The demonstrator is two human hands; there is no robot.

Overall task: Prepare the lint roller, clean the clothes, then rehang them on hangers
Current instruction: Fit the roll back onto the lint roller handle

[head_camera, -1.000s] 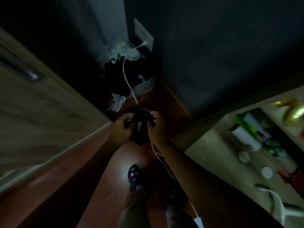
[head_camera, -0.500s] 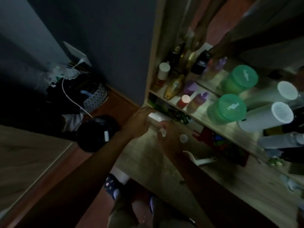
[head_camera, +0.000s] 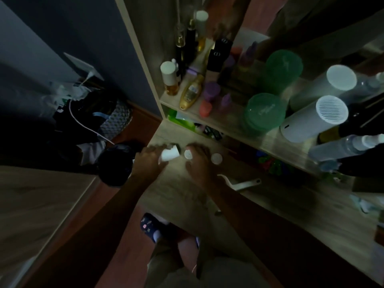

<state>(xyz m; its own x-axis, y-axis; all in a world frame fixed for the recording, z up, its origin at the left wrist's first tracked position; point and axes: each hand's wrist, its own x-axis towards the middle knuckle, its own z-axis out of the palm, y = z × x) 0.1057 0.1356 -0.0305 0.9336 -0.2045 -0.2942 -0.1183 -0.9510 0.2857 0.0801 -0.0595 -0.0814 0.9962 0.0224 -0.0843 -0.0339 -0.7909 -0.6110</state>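
The light is dim. My left hand [head_camera: 148, 161] is shut around a short white lint roll [head_camera: 170, 154], held just above the wooden desk top [head_camera: 176, 196]. My right hand [head_camera: 200, 163] is beside it, fingertips pinching a small white round cap [head_camera: 188, 154] close to the roll's open end. A second white disc [head_camera: 216, 158] lies on the desk just right of my right hand. The white lint roller handle [head_camera: 243, 183] lies on the desk behind my right wrist. No clothes or hangers can be made out.
A shelf [head_camera: 218, 119] behind the desk holds bottles, two green lidded jars [head_camera: 264, 111] and a white cylinder [head_camera: 313, 121]. A black bag [head_camera: 114, 163] sits on the red floor to the left, with a basket [head_camera: 116, 119] and a white cable beyond it.
A second ago both hands were down at the black bag on the floor. The view has swung right to the desk, where my left hand now holds the white roll and my right the cap.
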